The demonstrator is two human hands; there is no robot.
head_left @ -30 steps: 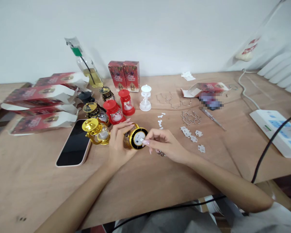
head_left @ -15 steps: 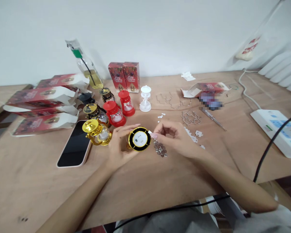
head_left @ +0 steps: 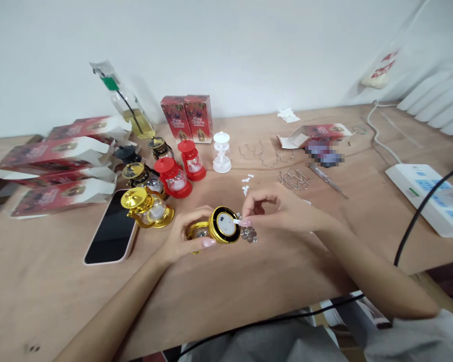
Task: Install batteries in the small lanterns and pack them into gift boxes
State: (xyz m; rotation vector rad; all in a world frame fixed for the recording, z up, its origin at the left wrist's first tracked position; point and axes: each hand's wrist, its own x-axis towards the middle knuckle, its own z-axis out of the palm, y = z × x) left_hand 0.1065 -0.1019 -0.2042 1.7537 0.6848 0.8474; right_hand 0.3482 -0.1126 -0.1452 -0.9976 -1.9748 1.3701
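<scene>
My left hand (head_left: 184, 232) is wrapped round a gold lantern (head_left: 216, 234), which lies on its side with its round black-and-white base turned toward me. My right hand (head_left: 274, 207) pinches a small white piece (head_left: 237, 221) between thumb and finger, right at the base's white centre; whether it touches is hard to tell. Just behind the right fingertips lies a pile of small silver discs (head_left: 249, 234), partly covered. Another gold lantern (head_left: 151, 207) stands left of my left hand, beside red lanterns (head_left: 173, 177) and black-and-gold ones (head_left: 143, 177).
A phone (head_left: 111, 231) and red boxes (head_left: 66, 196) lie at the left. A white lantern (head_left: 222, 153), bent wires (head_left: 293, 179), small white scraps (head_left: 246, 189) and a screwdriver (head_left: 329, 181) are farther back. At the right sits a power strip (head_left: 428, 198) with a black cable (head_left: 415, 221).
The held lantern has tilted, so its gold side shows more and its base faces rightward. My right hand has brought the white piece from the base's rim over to its centre.
</scene>
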